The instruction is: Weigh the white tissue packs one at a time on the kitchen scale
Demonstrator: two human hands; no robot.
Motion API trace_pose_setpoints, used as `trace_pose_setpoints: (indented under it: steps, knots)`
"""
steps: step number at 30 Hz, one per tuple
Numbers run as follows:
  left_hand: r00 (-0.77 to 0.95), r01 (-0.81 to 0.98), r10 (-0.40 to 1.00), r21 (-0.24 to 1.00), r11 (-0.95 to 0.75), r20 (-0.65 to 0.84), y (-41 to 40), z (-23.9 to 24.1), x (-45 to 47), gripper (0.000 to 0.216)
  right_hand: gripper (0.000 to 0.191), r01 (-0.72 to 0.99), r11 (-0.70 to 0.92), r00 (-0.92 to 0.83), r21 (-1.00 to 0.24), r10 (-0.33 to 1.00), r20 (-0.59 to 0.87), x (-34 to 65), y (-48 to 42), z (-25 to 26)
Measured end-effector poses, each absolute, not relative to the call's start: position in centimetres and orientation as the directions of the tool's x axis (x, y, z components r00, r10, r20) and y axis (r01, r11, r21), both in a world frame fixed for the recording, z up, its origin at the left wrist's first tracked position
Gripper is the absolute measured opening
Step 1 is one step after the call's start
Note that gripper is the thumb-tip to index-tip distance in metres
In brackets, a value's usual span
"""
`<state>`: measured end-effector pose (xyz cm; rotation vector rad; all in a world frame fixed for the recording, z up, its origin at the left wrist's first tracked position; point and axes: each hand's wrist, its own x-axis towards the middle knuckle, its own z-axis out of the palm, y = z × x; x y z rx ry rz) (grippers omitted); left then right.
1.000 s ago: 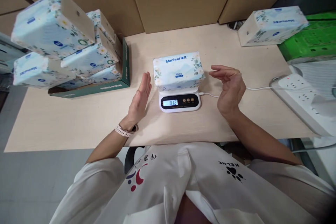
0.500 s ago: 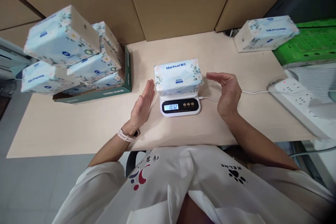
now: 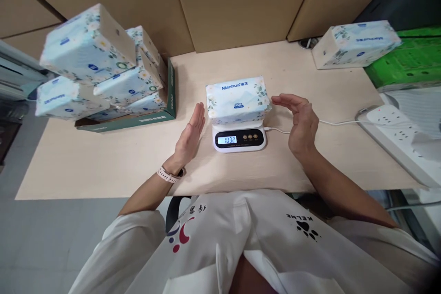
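A light blue floral pack of tissues [image 3: 237,101] rests on a white digital kitchen scale [image 3: 240,148], whose lit display reads about 103.2. To the left of the pack my left hand [image 3: 189,138] is held upright on edge, fingers straight, a small gap from the wrapper. On the other side my right hand [image 3: 300,121] has its fingers stretched toward the pack's right end, very close to it; I cannot tell whether the fingertips touch. Neither hand holds anything. The pack hides the scale's platform.
At the left, several tissue packs [image 3: 91,46] are piled in and around a green tray box [image 3: 161,117]. Another tissue pack [image 3: 358,43] sits at the back right beside a green crate [image 3: 413,57]. A power strip [image 3: 396,124] lies at the right. Cardboard boxes [image 3: 241,4] line the back.
The whole view has shifted slightly, moving the table's contents a little to the right. The right fingertips look closer to the pack's end. The scale's reading is unchanged.
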<state>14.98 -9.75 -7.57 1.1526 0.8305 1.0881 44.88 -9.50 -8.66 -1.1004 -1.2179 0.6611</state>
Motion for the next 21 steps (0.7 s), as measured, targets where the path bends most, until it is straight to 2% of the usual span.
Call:
trace_pose_setpoints:
  steps: [7,15,21]
  knots:
    - [0.285,-0.229,0.958,0.973,0.027,0.041,-9.39,-8.49,14.86,0.086,0.062,0.142,0.308,0.227,-0.941,0.915,0.334,44.64,-9.69,-8.29]
    - [0.287,-0.201,0.956,0.980,0.004,0.055,-9.16,-8.64,14.93,0.094,0.072,0.177,0.315,0.269,-0.932,0.896,0.354,44.52,-9.35,-8.20]
    - [0.285,-0.200,0.957,0.980,0.006,0.052,-9.27,-8.65,15.16,0.093,0.074,0.149,0.285,0.273,-0.947,0.908,0.317,44.40,-9.20,-8.30]
